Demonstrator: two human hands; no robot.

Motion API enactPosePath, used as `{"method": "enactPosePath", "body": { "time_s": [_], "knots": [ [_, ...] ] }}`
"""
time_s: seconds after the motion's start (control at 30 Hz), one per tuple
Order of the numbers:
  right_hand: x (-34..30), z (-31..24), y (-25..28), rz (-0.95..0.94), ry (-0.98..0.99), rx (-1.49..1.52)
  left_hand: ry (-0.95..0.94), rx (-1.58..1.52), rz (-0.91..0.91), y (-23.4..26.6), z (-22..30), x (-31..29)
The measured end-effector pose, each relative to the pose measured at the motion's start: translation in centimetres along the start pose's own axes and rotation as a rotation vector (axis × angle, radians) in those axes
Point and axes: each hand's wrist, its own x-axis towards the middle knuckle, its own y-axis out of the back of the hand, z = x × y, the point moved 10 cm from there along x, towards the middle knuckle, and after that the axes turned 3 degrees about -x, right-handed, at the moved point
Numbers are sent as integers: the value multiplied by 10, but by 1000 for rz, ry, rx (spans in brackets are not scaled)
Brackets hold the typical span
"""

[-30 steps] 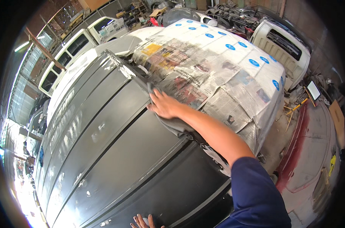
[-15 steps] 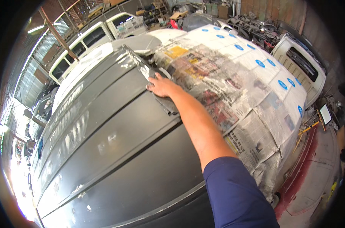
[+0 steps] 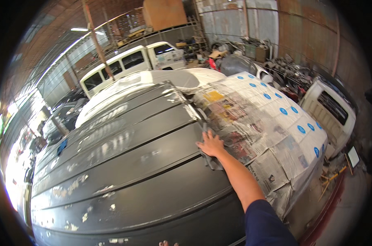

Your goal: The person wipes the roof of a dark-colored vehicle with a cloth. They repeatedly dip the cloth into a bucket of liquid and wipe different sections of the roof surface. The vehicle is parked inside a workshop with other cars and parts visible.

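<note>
My right hand (image 3: 212,144) is spread over a dark grey cloth (image 3: 211,162), pressing it against the right edge of a black ribbed vehicle roof (image 3: 153,153). Cloth shows both beyond the fingers and below the palm. Just past the hand, a whitish patch (image 3: 191,110) marks the roof's edge. Newspaper sheets (image 3: 243,127) cover the surface to the right of this hand. Only the fingertips of my left hand (image 3: 168,243) show, slightly apart over the near part of the roof at the lower edge; the rest is out of view.
White sheeting with blue ovals (image 3: 272,98) adjoins the newspaper. A small blue cloth (image 3: 62,146) lies at the roof's left. A white van (image 3: 116,67) stands behind, with piled parts (image 3: 290,74) at the far right. A pale vehicle body part (image 3: 331,112) stands right.
The view has tilted up and shifted. My right hand has slid nearer along the roof's edge with the cloth, its fingers now more spread. My left fingertips have come into view.
</note>
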Motion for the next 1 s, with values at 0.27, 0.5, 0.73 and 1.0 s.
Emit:
{"method": "enactPosePath", "body": {
  "time_s": [0.27,0.5,0.73,1.0],
  "knots": [
    [-177,-8,-13,23,53,-249,-49,40,110,8,-2,-10],
    [-330,-47,-55,109,271,-273,-95,-135,217,8,-9,-27],
    [-487,-139,-119,2,424,-349,-227,-525,433,43,-39,-105],
    [-652,-369,-184,97,889,-326,171,-367,515,6,-251,-462]
  ]
}}
